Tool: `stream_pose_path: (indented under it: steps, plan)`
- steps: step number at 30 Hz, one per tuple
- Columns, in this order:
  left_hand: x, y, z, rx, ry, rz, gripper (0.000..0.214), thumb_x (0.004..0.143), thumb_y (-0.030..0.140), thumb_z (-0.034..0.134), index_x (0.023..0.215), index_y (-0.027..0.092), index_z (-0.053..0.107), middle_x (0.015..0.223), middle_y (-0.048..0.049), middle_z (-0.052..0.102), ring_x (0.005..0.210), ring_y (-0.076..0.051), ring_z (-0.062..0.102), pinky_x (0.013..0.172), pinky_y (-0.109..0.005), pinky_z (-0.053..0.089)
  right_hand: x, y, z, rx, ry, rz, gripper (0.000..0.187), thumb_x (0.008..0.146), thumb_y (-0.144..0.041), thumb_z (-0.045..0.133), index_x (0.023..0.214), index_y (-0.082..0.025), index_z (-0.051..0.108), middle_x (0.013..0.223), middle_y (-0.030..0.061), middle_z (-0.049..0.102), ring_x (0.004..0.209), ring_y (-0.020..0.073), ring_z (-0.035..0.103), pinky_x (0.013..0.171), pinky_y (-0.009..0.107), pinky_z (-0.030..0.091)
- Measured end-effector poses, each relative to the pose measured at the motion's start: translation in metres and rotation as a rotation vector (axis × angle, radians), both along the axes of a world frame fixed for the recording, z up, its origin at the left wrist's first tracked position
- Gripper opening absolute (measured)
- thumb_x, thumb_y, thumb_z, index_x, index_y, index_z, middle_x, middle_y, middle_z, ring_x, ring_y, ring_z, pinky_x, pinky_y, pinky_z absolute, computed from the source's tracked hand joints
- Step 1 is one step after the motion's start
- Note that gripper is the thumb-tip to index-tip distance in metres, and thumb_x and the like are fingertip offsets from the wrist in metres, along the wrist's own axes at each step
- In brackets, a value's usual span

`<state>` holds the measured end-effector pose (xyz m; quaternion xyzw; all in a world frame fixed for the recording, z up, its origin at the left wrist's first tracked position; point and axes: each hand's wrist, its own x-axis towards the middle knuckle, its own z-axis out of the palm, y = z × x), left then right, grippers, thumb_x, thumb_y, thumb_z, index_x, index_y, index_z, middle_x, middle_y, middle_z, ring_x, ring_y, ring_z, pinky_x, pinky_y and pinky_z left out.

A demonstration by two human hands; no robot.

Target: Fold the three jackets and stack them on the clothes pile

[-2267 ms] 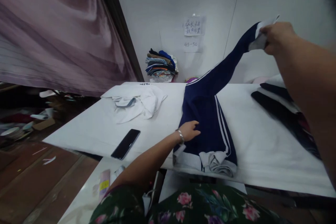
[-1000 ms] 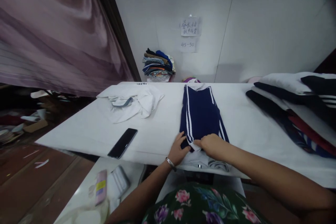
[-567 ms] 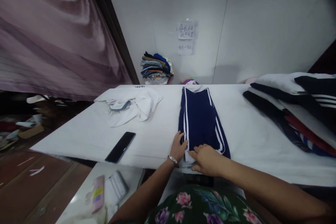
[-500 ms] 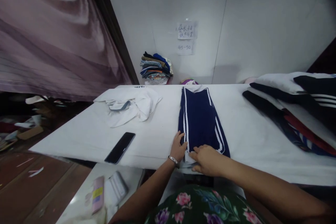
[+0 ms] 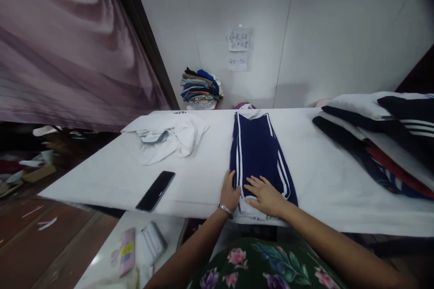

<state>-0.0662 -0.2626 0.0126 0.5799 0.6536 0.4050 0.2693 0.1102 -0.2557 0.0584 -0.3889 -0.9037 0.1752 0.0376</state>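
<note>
A navy garment with white side stripes (image 5: 256, 149) lies folded lengthwise on the white table (image 5: 322, 162), its white hem at the near edge. My left hand (image 5: 229, 192), with a bracelet on the wrist, rests flat against the garment's near left edge. My right hand (image 5: 265, 194) lies flat with fingers spread on the near end of the garment, pressing it down. Neither hand grips anything.
A black phone (image 5: 155, 190) lies near the table's left front edge. A crumpled white garment (image 5: 169, 135) sits at the back left. Folded dark and white clothes (image 5: 383, 131) are piled at the right. Stacked clothes (image 5: 200, 89) stand by the wall.
My right hand had lifted one end of the garment high, then folded it down onto the table. Both hands came to its near end, and the right hand now lies flat.
</note>
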Motion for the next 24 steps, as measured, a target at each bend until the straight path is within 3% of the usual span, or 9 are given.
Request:
stream_pose_path:
  steps: [8, 14, 18, 21, 24]
  plan:
    - [0.000, -0.006, -0.001, 0.013, -0.030, 0.028, 0.056, 0.077, 0.027, 0.054, 0.131, 0.018, 0.043, 0.144, -0.0112, 0.041, 0.134, -0.025, 0.036, 0.114, -0.040, 0.028, 0.005, -0.010, -0.005, 0.153, -0.040, -0.065, 0.053, 0.090, -0.059, 0.023, 0.136, -0.042, 0.043, 0.141, -0.0031, 0.046, 0.133, 0.0202, 0.037, 0.113, 0.042, 0.025]
    - [-0.001, -0.008, -0.004, 0.021, 0.003, 0.016, 0.055, 0.079, 0.031, 0.050, 0.132, 0.017, 0.042, 0.144, -0.0127, 0.041, 0.134, -0.023, 0.037, 0.114, -0.039, 0.028, 0.007, -0.009, -0.013, 0.116, 0.118, -0.097, 0.053, 0.087, -0.063, 0.029, 0.133, -0.043, 0.047, 0.137, -0.0029, 0.050, 0.132, 0.0197, 0.039, 0.114, 0.040, 0.023]
    - [-0.002, -0.009, -0.005, 0.027, 0.039, 0.009, 0.058, 0.079, 0.037, 0.051, 0.134, 0.021, 0.040, 0.145, -0.0105, 0.041, 0.134, -0.023, 0.036, 0.114, -0.040, 0.029, 0.012, 0.000, -0.007, 0.021, 0.230, -0.109, 0.048, 0.088, -0.059, 0.030, 0.130, -0.046, 0.049, 0.133, -0.0063, 0.054, 0.129, 0.0183, 0.043, 0.113, 0.040, 0.026]
    - [-0.002, -0.009, -0.005, 0.051, 0.060, 0.011, 0.058, 0.078, 0.037, 0.052, 0.133, 0.024, 0.042, 0.144, -0.0076, 0.043, 0.134, -0.024, 0.038, 0.113, -0.040, 0.030, 0.020, 0.006, 0.002, 0.077, 0.254, -0.172, 0.049, 0.090, -0.056, 0.026, 0.135, -0.045, 0.043, 0.140, -0.0071, 0.046, 0.134, 0.0167, 0.035, 0.114, 0.040, 0.023]
    - [-0.002, -0.008, -0.007, 0.058, 0.077, 0.007, 0.059, 0.076, 0.037, 0.050, 0.133, 0.023, 0.042, 0.143, -0.0073, 0.043, 0.133, -0.025, 0.038, 0.113, -0.040, 0.030, 0.025, 0.007, 0.001, 0.131, 0.162, -0.146, 0.054, 0.087, -0.059, 0.033, 0.138, -0.042, 0.040, 0.147, -0.0032, 0.036, 0.139, 0.0216, 0.025, 0.115, 0.047, 0.020]
